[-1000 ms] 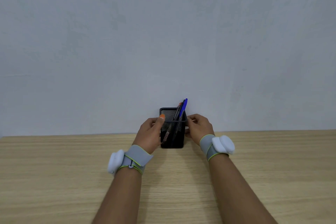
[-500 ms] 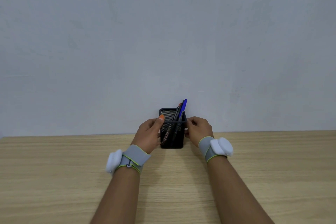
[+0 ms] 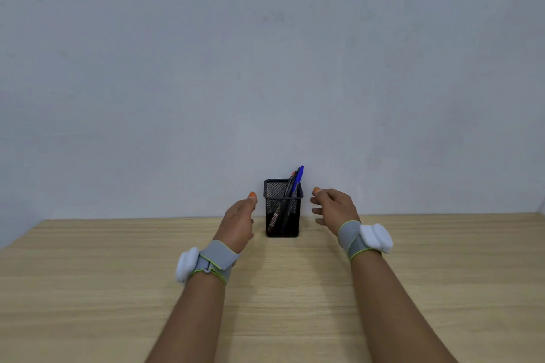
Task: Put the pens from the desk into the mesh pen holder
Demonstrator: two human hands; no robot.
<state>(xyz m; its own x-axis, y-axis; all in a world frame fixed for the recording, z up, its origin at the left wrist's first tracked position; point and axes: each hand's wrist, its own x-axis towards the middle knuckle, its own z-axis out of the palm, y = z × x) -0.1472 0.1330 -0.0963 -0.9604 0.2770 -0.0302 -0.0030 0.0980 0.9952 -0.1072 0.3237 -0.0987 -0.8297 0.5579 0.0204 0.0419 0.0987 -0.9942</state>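
Observation:
The black mesh pen holder (image 3: 292, 227) stands upright at the far edge of the wooden desk, close to the wall. Several pens (image 3: 296, 181) lean in it toward its right side, a blue one tallest. My left hand (image 3: 239, 219) hovers just left of the holder, fingers apart, holding nothing. On the other side my right hand (image 3: 333, 207) is open too, a small gap away from the holder. Neither hand touches it. Both wrists carry grey straps with white trackers.
The wooden desk (image 3: 118, 289) stretches wide on both sides of my arms. A plain grey wall (image 3: 265, 68) rises directly behind the holder. The desk's left corner shows at the far left.
Both hands held the holder's sides before; now they have let go and moved outward, left hand to the left, right hand to the right. The holder stays in place.

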